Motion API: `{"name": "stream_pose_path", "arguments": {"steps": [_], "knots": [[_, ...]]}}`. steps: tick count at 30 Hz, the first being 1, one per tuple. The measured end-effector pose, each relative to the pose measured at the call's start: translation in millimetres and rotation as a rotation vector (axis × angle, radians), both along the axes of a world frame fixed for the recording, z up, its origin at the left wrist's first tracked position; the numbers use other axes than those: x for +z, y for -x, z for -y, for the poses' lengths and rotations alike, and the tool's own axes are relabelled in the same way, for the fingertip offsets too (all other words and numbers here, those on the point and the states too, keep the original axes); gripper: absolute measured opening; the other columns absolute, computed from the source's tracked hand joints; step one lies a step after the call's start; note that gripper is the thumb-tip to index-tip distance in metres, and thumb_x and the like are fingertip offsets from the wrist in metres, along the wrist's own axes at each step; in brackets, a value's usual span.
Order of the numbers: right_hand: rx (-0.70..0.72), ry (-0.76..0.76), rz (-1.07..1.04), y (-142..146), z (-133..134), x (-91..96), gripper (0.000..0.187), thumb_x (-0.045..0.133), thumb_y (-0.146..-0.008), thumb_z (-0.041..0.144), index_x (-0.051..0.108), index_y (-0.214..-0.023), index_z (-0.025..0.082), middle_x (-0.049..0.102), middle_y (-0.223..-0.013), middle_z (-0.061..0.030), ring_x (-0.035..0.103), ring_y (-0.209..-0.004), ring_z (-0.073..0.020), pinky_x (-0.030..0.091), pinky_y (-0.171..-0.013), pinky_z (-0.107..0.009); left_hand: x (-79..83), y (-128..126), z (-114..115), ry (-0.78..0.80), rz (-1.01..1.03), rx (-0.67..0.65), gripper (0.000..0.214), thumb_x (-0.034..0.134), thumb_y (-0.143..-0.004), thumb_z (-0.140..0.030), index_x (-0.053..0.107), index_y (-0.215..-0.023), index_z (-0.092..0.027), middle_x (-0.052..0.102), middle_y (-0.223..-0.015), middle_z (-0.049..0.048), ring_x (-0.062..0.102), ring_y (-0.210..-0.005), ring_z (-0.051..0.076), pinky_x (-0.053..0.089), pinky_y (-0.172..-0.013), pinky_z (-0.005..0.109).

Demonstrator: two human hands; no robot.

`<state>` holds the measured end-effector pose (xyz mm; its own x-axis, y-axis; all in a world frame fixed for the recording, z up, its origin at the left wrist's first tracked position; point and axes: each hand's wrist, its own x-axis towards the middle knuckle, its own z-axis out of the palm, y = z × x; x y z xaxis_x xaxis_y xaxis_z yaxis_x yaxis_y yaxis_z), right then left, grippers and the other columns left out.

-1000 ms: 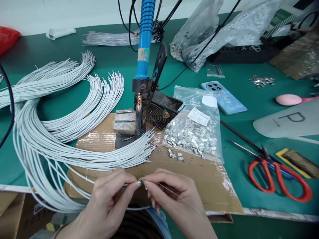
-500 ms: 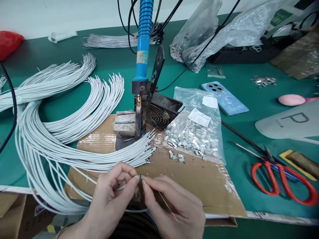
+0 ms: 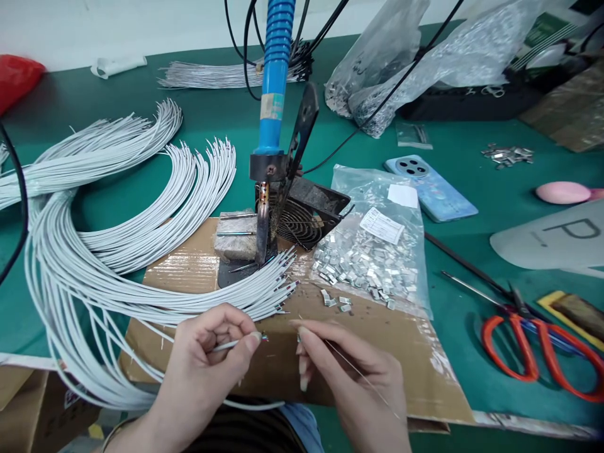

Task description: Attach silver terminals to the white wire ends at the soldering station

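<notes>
The left hand (image 3: 207, 352) was curled, a white wire (image 3: 231, 345) being pinched near its coloured tip between thumb and fingers. The right hand (image 3: 352, 377) was held just beside it but apart, its fingertips (image 3: 302, 333) loosely bunched; a thin metal strand (image 3: 361, 374) was seen lying across it, though whether the strand was gripped could not be told. Both hands were positioned over a cardboard sheet (image 3: 415, 340) laid on a green bench mat (image 3: 453, 145). Long bundles of white wires (image 3: 70, 277) were fanned across the left of the bench, their ends resting on the cardboard near the left hand. A blue-handled soldering iron (image 3: 274, 82) was held upright in a black stand (image 3: 304, 119), beside a small fan guard (image 3: 302, 223). A plastic bag of metal clips (image 3: 363, 267) was placed to the right, with loose clips (image 3: 333, 301) lying just below it. Red-handled scissors (image 3: 507, 349) were noted further right
</notes>
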<state>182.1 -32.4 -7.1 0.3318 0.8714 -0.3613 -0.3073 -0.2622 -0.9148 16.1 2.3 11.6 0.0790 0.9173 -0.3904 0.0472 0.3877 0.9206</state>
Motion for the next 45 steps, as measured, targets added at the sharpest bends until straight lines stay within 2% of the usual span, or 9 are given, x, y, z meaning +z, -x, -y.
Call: {"name": "stream_pose_path", "arguments": {"steps": [3, 6, 10, 13, 18, 24, 31, 39, 45], "knots": [[-0.053, 0.029, -0.014, 4, -1, 0.1, 0.008, 0.087, -0.081, 0.031, 0.085, -0.076, 0.026, 0.07, -0.058, 0.0014, 0.063, -0.048, -0.0118, 0.054, -0.049, -0.02, 8.6, -6, -2, 0.033, -0.041, 0.062, 0.013, 0.085, -0.072, -0.02, 0.073, -0.069, -0.016, 0.055, -0.056, -0.0049, 0.044, -0.051, 0.007, 0.037, -0.048, 0.014], [-0.04, -0.047, 0.016, 6, -2, 0.7, 0.01, 0.085, -0.084, 0.031, 0.086, -0.075, 0.026, 0.072, -0.058, 0.0004, 0.064, -0.05, -0.0117, 0.055, -0.051, -0.019, 10.4, -7, -2, 0.053, -0.065, 0.07, 0.014, 0.086, -0.071, -0.021, 0.073, -0.068, -0.016, 0.049, -0.054, -0.0068, 0.038, -0.051, 0.006, 0.033, -0.048, 0.013], [0.016, -0.12, 0.014, 7, -4, 1.1, 0.009, 0.083, -0.086, 0.028, 0.087, -0.079, 0.026, 0.072, -0.061, -0.0003, 0.065, -0.052, -0.0126, 0.055, -0.052, -0.02, -0.8, -1, -1, -0.051, -0.057, -0.002, 0.014, 0.08, -0.079, -0.022, 0.073, -0.069, -0.016, 0.05, -0.054, -0.0059, 0.036, -0.051, 0.007, 0.03, -0.046, 0.013], [0.043, -0.141, 0.052, 7, -5, 0.7, 0.01, 0.081, -0.087, 0.025, 0.087, -0.079, 0.026, 0.071, -0.064, -0.0003, 0.065, -0.053, -0.0119, 0.053, -0.053, -0.019, -8.4, 2, 1, -0.133, -0.098, -0.005, 0.014, 0.078, -0.082, -0.022, 0.073, -0.071, -0.016, 0.049, -0.053, -0.0061, 0.032, -0.05, 0.006, 0.025, -0.045, 0.014], [0.022, -0.094, 0.025, 10, -6, -0.4, 0.006, 0.084, -0.084, 0.028, 0.087, -0.08, 0.025, 0.069, -0.062, 0.0003, 0.064, -0.052, -0.0131, 0.054, -0.053, -0.022, -7.6, -3, -1, -0.183, -0.082, -0.021, 0.012, 0.075, -0.082, -0.012, 0.072, -0.071, -0.017, 0.071, -0.067, 0.0001, 0.057, -0.056, 0.009, 0.043, -0.052, 0.015], [0.058, -0.116, 0.046, 12, -7, -0.2, 0.009, 0.083, -0.086, 0.028, 0.086, -0.078, 0.025, 0.068, -0.064, 0.0002, 0.062, -0.053, -0.0125, 0.052, -0.052, -0.021, -3.0, -6, -4, -0.277, -0.006, -0.029, 0.018, 0.072, -0.082, -0.005, 0.072, -0.071, -0.019, 0.077, -0.07, 0.0002, 0.068, -0.06, 0.012, 0.051, -0.055, 0.015], [0.057, -0.146, 0.008, 13, -8, 2.5, 0.009, 0.083, -0.086, 0.023, 0.086, -0.078, 0.025, 0.063, -0.067, 0.001, 0.055, -0.053, -0.0087, 0.042, -0.049, -0.019, -1.6, -6, -3, -0.271, 0.022, -0.052, 0.02, 0.072, -0.083, -0.003, 0.072, -0.073, -0.02, 0.077, -0.072, 0.0002, 0.069, -0.063, 0.012, 0.052, -0.057, 0.015], [0.103, -0.136, 0.018, 12, -6, 0.2, 0.009, 0.082, -0.087, 0.026, 0.087, -0.079, 0.025, 0.065, -0.071, -0.0008, 0.053, -0.054, -0.0108, 0.041, -0.048, -0.022, -3.9, -6, -4, -0.241, -0.031, -0.064, 0.017, 0.071, -0.084, -0.007, 0.072, -0.073, -0.02, 0.078, -0.073, 0.0014, 0.07, -0.065, 0.014, 0.053, -0.059, 0.017], [0.123, -0.144, 0.049, 10, -6, -0.8, 0.008, 0.082, -0.087, 0.026, 0.089, -0.084, 0.027, 0.067, -0.071, -0.001, 0.052, -0.053, -0.0111, 0.042, -0.048, -0.022, -3.6, -8, -2, -0.278, -0.06, -0.059, 0.019, 0.071, -0.082, -0.004, 0.071, -0.072, -0.02, 0.078, -0.073, -0.0016, 0.067, -0.062, 0.01, 0.047, -0.055, 0.013]]}}
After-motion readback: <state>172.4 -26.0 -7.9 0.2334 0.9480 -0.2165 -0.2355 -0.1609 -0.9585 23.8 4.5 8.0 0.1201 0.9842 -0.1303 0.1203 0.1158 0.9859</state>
